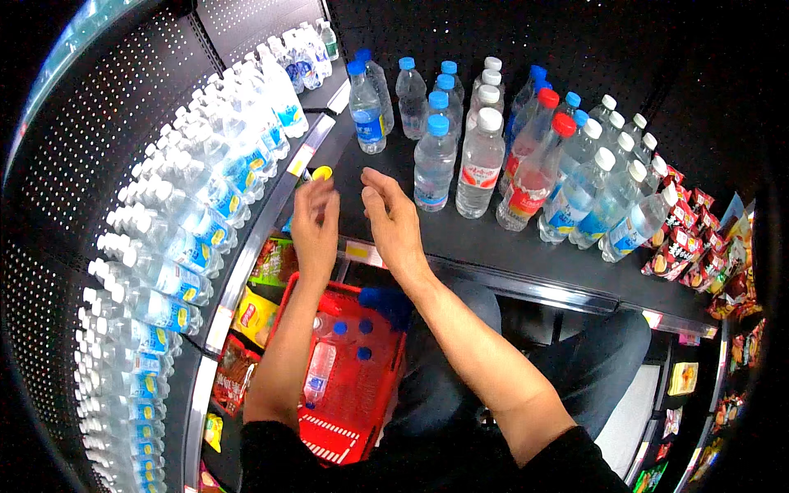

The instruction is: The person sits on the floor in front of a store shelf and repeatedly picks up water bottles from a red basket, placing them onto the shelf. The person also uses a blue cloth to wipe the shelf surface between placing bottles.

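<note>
Over the front edge of the black shelf, my left hand is raised with its fingers up, slightly blurred and apart. Just beyond its fingertips shows a small round yellow thing, whose kind I cannot make out. To its right, my right hand reaches over the shelf with fingers stretched and nothing in them. Nearest to it stands a clear water bottle with a blue cap, apart from the fingers. Beside that is a white-capped bottle with a red and white label.
Red-capped bottles and more white-capped bottles stand rightward, then snack packets. Rows of water bottles line the left shelf. Below my arms sits a red shopping basket holding several bottles. Snack bags lie on a lower shelf.
</note>
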